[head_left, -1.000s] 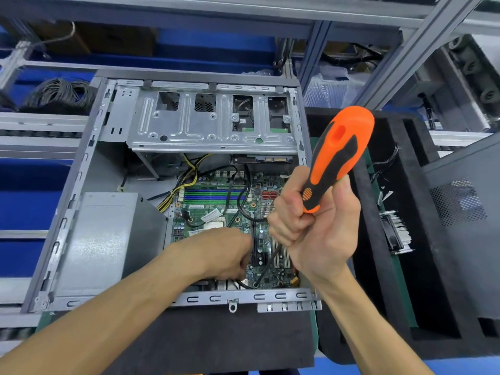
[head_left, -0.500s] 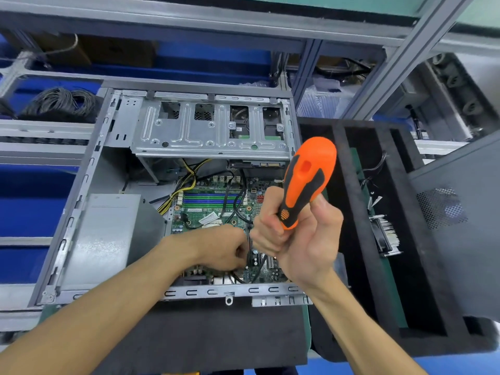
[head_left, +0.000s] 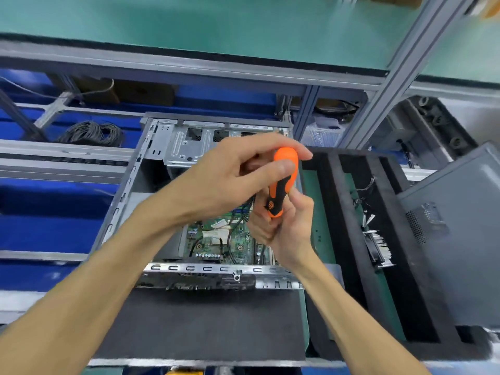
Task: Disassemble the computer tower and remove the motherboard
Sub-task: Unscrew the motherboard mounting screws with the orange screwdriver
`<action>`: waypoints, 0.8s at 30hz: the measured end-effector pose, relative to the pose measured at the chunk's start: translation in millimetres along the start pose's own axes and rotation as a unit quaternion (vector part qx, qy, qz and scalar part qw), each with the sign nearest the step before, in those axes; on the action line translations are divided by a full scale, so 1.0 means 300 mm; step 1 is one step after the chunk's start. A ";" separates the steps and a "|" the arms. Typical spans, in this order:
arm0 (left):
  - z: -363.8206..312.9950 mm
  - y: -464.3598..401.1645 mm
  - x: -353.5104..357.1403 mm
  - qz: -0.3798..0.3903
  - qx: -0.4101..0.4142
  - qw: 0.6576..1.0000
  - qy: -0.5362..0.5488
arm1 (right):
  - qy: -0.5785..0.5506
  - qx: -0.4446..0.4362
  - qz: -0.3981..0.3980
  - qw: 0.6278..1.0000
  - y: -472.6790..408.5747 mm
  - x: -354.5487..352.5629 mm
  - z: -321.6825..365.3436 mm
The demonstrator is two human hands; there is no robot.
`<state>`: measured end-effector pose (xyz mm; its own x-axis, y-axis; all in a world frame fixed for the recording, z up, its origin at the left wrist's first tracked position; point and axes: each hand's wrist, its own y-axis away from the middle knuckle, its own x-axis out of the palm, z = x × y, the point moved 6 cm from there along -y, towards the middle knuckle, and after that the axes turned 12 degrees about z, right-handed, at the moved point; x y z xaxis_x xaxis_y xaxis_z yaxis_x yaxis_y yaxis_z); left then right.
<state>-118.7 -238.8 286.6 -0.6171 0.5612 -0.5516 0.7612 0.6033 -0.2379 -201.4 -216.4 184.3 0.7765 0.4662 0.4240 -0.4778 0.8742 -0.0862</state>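
The open grey computer tower point(head_left: 127, 182) lies on its side on a dark foam mat point(head_left: 205, 323). Its green motherboard point(head_left: 216, 239) shows inside, partly hidden by my hands. An orange and black screwdriver point(head_left: 282, 180) stands upright over the board. My right hand point(head_left: 284, 228) grips the lower part of its handle. My left hand point(head_left: 238, 174) is raised above the case, its thumb and fingers closed around the top of the handle. The screwdriver's shaft and tip are hidden behind my right hand.
A black foam tray point(head_left: 335, 212) with slots stands to the right and holds a heatsink with fan point(head_left: 378, 247). A grey side panel point(head_left: 460, 239) leans at the far right. Coiled black cable point(head_left: 92, 133) lies at the back left. Aluminium frame posts point(head_left: 395, 77) rise behind.
My left hand has come up out of the case and taken the top of the screwdriver handle. The view has tilted upward, so the tower sits lower in frame.
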 end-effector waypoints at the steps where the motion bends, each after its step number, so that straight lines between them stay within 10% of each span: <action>1: -0.013 0.006 -0.005 -0.009 -0.007 1.000 -0.017 | 0.029 -0.005 -0.009 1.000 0.007 0.003 0.008; 11: -0.080 0.039 0.009 -0.101 0.001 0.990 -0.102 | 0.254 -0.083 -0.079 0.960 0.104 0.081 0.186; 17: 0.126 0.087 0.000 -0.115 -0.091 0.959 0.243 | 0.174 -0.100 -0.047 0.979 0.066 0.095 0.204; 21: 0.194 0.147 0.180 0.093 -0.120 0.988 0.006 | 0.120 -0.120 -0.003 0.986 0.025 0.091 0.196; 24: 0.219 0.175 0.275 0.132 -0.141 0.980 0.037 | 0.102 -0.112 0.020 0.988 -0.003 0.086 0.199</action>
<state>-116.4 -198.1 176.0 -0.4260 0.7526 -0.5020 0.8179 0.5576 0.1418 -205.6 -213.3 248.9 0.8368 0.4979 0.2279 -0.4242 0.8526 -0.3051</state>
